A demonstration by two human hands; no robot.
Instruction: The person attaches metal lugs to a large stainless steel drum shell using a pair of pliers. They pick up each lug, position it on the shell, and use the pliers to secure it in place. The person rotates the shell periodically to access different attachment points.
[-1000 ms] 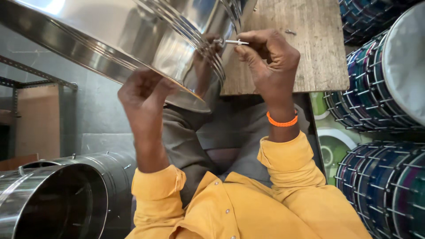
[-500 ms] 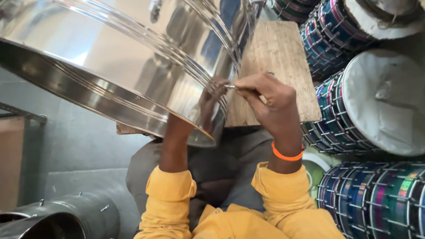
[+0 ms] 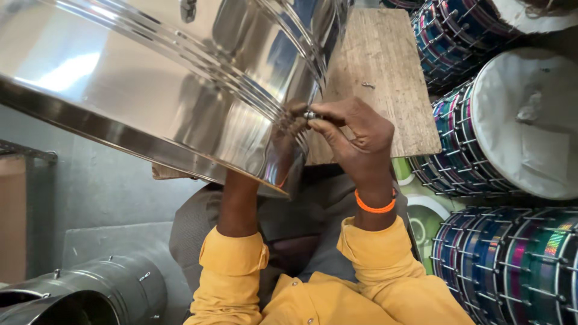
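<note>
**Small fitting goes onto the shiny drum shell**

Far left, low down, a second shell (image 3: 84, 298) lies on its side on the floor, dull grey, out of the action. Above it the big polished shell (image 3: 156, 90) fills the view, tilted across the person's lap, its rim running down toward the middle. The left hand (image 3: 283, 153) goes up inside the shell; only the forearm shows, so I cannot tell whether that hand is open or gripping. Now the centre: the right hand (image 3: 355, 135), orange band on the wrist, pinches a small metal fitting (image 3: 309, 114) between thumb and fingertips, pressed right against the shell's outer wall by the ridges. Looks to me like the fitting is being fastened to the wall, with the hidden hand backing it from inside. The next move, I'd judge, calls for steady turning without slipping off that slick metal. Behind the hand lies a board (image 3: 385, 66), a loose screw (image 3: 368, 85) on it. Far right, finished drums (image 3: 512, 120) are stacked, blue and banded.
</note>
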